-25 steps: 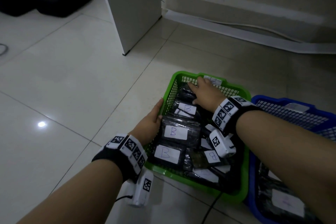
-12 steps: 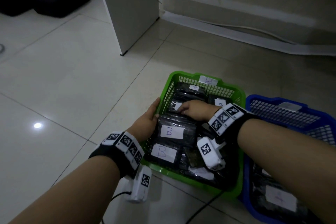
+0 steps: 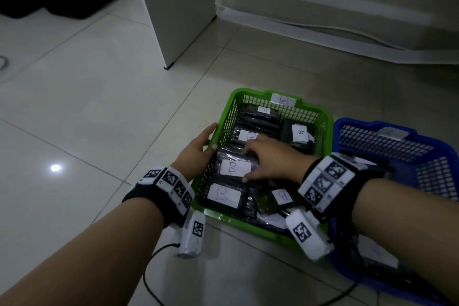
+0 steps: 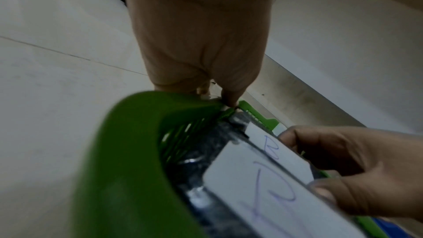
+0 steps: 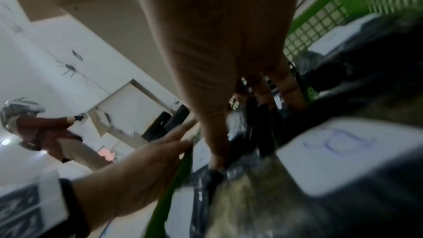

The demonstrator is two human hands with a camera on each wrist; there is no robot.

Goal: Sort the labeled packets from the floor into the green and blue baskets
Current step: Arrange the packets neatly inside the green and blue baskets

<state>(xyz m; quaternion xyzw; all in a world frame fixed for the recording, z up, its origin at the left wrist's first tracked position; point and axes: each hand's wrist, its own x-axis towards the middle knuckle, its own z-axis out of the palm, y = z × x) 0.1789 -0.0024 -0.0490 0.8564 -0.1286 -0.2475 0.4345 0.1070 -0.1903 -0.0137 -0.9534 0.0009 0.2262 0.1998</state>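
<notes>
Since a second ago my right hand has pulled back from the far wall of the green basket to its middle, and it now sits on the packet whose white label reads B. Its fingers curl over the packet's far edge while the thumb hooks the near edge, so I read it as a light grip on that packet rather than a flat press. My left hand has barely moved: its fingers lie straight along the outside of the basket's left wall, and the thumb rests on the rim, steadying it.

Inside the green basket, the held packet lies near the left wall, between another B packet toward the near rim and a row of dark packets toward the far wall. More B labels show toward the basket's right side. The blue basket stands just beside the green one, on its right, with dark packets in it too; I cannot read their labels. I see no packets on the tiles around the green basket.

My judgement is that this step is tidying the stack. To do it well, I would keep the left hand bracing the wall, seat the packet flat with its label up, and slide rather than lift, since the glossy wrappers look slippery.
</notes>
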